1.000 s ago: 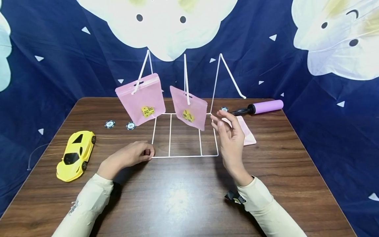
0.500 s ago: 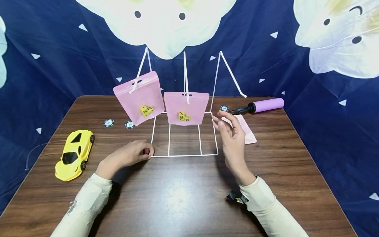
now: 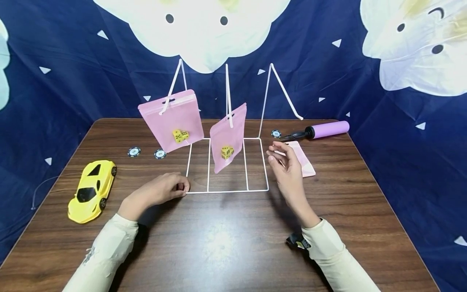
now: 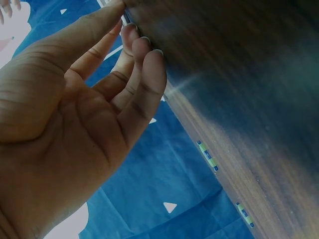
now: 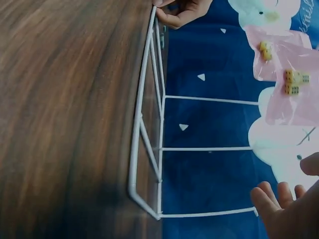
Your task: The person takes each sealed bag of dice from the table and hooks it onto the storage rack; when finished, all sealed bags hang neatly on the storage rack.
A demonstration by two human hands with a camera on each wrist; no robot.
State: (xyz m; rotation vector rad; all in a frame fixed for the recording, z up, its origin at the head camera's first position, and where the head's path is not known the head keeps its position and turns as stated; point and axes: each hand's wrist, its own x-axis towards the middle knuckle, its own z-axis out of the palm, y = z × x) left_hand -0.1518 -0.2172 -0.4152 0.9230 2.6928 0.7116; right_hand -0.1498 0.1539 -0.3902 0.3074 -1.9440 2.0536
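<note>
At the front left corner of a white wire display rack [image 3: 226, 192], my left hand [image 3: 160, 188] pinches the wire between thumb and fingers. Two pink zip bags hang from the rack's hooks: the left bag [image 3: 186, 115] nearly faces me, and the middle bag [image 3: 220, 136] is turned at a slant. Yellow dice [image 3: 227, 152] show through the middle bag, and more yellow dice [image 5: 291, 82] appear in the right wrist view. The right hook [image 3: 286, 91] carries nothing. My right hand [image 3: 290, 174] is raised beside the rack's right side, fingers loosely bent, holding nothing.
A flat pink bag [image 3: 306, 162] lies behind my right hand, near a purple hand pump [image 3: 330, 129] and a poker chip [image 3: 276, 133]. At left are a yellow toy car [image 3: 91, 190] and two more poker chips [image 3: 133, 151]. A blue cloth backdrop [image 3: 120, 81] stands behind the table.
The middle bag has swung round on its hook, from one slant through facing front to the opposite slant. My right hand has drawn slightly right. My left hand stays on the rack corner.
</note>
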